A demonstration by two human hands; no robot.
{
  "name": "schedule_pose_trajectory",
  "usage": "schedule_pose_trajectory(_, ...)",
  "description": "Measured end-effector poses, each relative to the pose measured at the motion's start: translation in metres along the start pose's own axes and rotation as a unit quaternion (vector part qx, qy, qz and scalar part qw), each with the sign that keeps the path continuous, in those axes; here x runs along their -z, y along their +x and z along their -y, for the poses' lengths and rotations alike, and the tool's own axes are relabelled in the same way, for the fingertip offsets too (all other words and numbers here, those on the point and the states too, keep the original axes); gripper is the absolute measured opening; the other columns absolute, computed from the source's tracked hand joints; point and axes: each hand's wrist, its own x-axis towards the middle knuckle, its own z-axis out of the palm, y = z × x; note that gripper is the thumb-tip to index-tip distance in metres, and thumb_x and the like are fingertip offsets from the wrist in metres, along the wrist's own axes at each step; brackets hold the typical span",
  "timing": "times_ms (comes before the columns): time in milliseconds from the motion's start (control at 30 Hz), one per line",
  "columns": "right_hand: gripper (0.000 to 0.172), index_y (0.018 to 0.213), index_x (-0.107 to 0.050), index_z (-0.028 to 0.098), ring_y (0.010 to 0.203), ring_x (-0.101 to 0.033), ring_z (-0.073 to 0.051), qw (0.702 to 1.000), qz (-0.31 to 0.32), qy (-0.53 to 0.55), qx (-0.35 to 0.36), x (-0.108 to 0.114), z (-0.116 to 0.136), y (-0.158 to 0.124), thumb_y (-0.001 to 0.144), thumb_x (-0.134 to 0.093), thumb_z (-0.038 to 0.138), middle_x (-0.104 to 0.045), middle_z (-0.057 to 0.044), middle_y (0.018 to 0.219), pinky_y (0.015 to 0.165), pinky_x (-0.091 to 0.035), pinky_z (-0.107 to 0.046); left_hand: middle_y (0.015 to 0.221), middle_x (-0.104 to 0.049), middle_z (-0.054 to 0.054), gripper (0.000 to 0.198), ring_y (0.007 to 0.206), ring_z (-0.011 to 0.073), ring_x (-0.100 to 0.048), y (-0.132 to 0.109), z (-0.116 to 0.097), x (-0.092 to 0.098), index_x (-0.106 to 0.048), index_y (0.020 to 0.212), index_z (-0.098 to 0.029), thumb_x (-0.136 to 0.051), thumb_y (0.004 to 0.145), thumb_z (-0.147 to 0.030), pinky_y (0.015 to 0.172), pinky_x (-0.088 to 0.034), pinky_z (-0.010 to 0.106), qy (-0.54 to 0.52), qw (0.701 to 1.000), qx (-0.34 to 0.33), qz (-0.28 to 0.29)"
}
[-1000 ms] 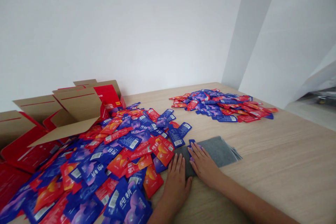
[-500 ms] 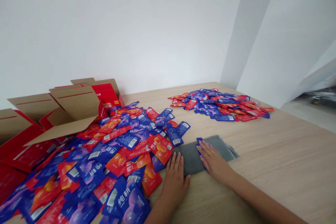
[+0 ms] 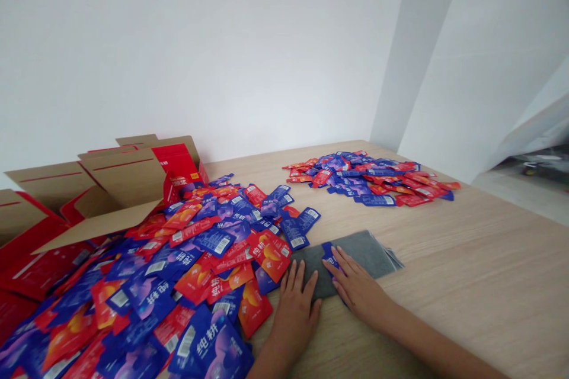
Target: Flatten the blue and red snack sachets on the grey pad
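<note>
A grey cloth (image 3: 371, 253) lies flat on the table, its right end showing several thin layers. On top of it is a blue sachet (image 3: 328, 256), partly covered by my right hand (image 3: 358, 284), which rests over it with outstretched fingers. My left hand (image 3: 297, 302) lies flat across the cloth's left end, fingers spread and thumb out, holding nothing. Close to its left side spreads a large heap of blue and red sachets (image 3: 222, 243). An orange-red sachet (image 3: 270, 254) sits at the heap's edge, just beyond the left fingertips.
Open red cardboard boxes (image 3: 120, 180) with brown flaps stand at the left, behind the large heap. A second, smaller pile of red and blue sachets (image 3: 368, 174) lies farther back on the wooden table (image 3: 471, 260). A white wall (image 3: 267, 53) rises behind the table.
My right hand has slid slightly left and nearer along the cloth, and the blue sachet under it has shifted left, showing more of its print. My left fingers have spread a little wider.
</note>
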Motion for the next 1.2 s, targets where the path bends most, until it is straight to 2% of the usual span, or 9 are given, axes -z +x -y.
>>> schedule_pose_trajectory(267,0.042,0.132,-0.046,0.017,0.133,-0.026,-0.026,0.999,0.044,0.012,0.014,0.003,-0.009,0.047,0.091,-0.041,0.024,-0.037,-0.015,0.142,0.104,-0.033,-0.043,0.147,-0.026,0.008,0.051,0.135,0.0281,-0.017,0.001,-0.002,0.001,-0.040,0.134,-0.023,-0.048,0.083,-0.023,0.106,-0.024,0.050,0.012,1.000,0.003,0.005)
schedule_pose_trajectory(367,0.048,0.134,-0.043,0.016,0.135,-0.023,-0.027,0.998,0.061,0.029,0.005,0.005,-0.008,0.045,0.090,-0.045,0.035,-0.032,-0.016,0.144,0.105,-0.032,-0.045,0.147,-0.026,0.007,0.052,0.135,0.0272,-0.018,0.000,-0.003,0.002,-0.039,0.135,-0.023,-0.048,0.083,-0.023,0.106,-0.023,0.051,0.013,1.000,0.000,0.002)
schedule_pose_trajectory(500,0.063,0.138,-0.038,0.017,0.135,-0.020,-0.029,0.996,0.079,0.039,-0.007,0.007,0.004,0.022,0.084,-0.050,0.047,-0.027,-0.018,0.147,0.104,-0.030,-0.048,0.146,-0.027,0.008,0.051,0.135,0.0271,-0.018,0.000,-0.001,0.001,-0.041,0.134,-0.022,-0.048,0.084,-0.025,0.106,-0.023,0.050,0.008,1.000,-0.006,0.001)
schedule_pose_trajectory(633,0.055,0.136,-0.040,0.017,0.131,-0.031,-0.032,0.994,0.101,-0.023,-0.032,0.011,0.021,0.008,0.082,-0.048,0.024,-0.038,-0.019,0.140,0.099,-0.034,-0.051,0.146,-0.026,0.008,0.049,0.135,0.0264,-0.017,0.000,0.001,-0.002,-0.041,0.134,-0.022,-0.047,0.086,-0.027,0.107,-0.021,0.048,-0.002,1.000,-0.007,-0.004)
schedule_pose_trajectory(767,0.066,0.137,-0.038,0.014,0.115,-0.052,-0.030,0.988,0.130,-0.065,-0.061,0.024,0.018,0.017,0.072,-0.038,0.001,-0.051,-0.021,0.129,0.086,-0.047,-0.041,0.147,-0.025,0.007,0.048,0.136,0.0252,-0.014,-0.001,0.003,-0.003,-0.039,0.135,-0.024,-0.045,0.088,-0.031,0.108,-0.019,0.047,-0.018,1.000,-0.006,-0.007)
schedule_pose_trajectory(867,0.076,0.141,-0.030,0.015,0.100,-0.063,-0.025,0.989,0.131,-0.009,-0.073,0.038,-0.001,0.038,0.067,-0.037,-0.003,-0.059,-0.018,0.120,0.080,-0.049,-0.034,0.148,-0.024,0.006,0.049,0.136,0.0255,-0.013,-0.002,0.002,-0.001,-0.039,0.135,-0.024,-0.045,0.088,-0.031,0.108,-0.019,0.047,-0.026,1.000,-0.001,0.000)
schedule_pose_trajectory(967,0.074,0.140,-0.032,0.015,0.098,-0.063,-0.026,0.981,0.108,0.126,-0.101,0.043,-0.017,0.069,0.068,-0.039,-0.001,-0.065,-0.016,0.111,0.082,-0.048,-0.037,0.148,-0.022,0.007,0.049,0.136,0.0262,-0.013,-0.001,-0.001,0.004,-0.040,0.135,-0.023,-0.046,0.087,-0.029,0.108,-0.019,0.048,-0.033,0.999,0.004,0.011)
schedule_pose_trajectory(1100,0.060,0.126,-0.051,0.019,0.101,-0.061,-0.026,0.952,0.073,0.272,-0.123,0.030,-0.020,0.124,0.068,-0.048,0.004,-0.067,-0.010,0.110,0.088,-0.046,-0.041,0.148,-0.022,0.009,0.051,0.136,0.0269,-0.013,-0.001,-0.003,0.006,-0.040,0.135,-0.022,-0.048,0.084,-0.025,0.108,-0.019,0.048,-0.029,0.999,0.016,0.027)
schedule_pose_trajectory(1200,0.055,0.128,-0.048,0.023,0.096,-0.063,-0.020,0.944,0.048,0.307,-0.115,0.018,-0.022,0.167,0.074,-0.051,0.011,-0.067,-0.005,0.109,0.085,-0.049,-0.036,0.149,-0.020,0.006,0.050,0.136,0.0254,-0.011,-0.002,0.000,0.002,-0.039,0.135,-0.026,-0.048,0.087,-0.030,0.108,-0.017,0.047,-0.045,0.999,0.014,0.014)
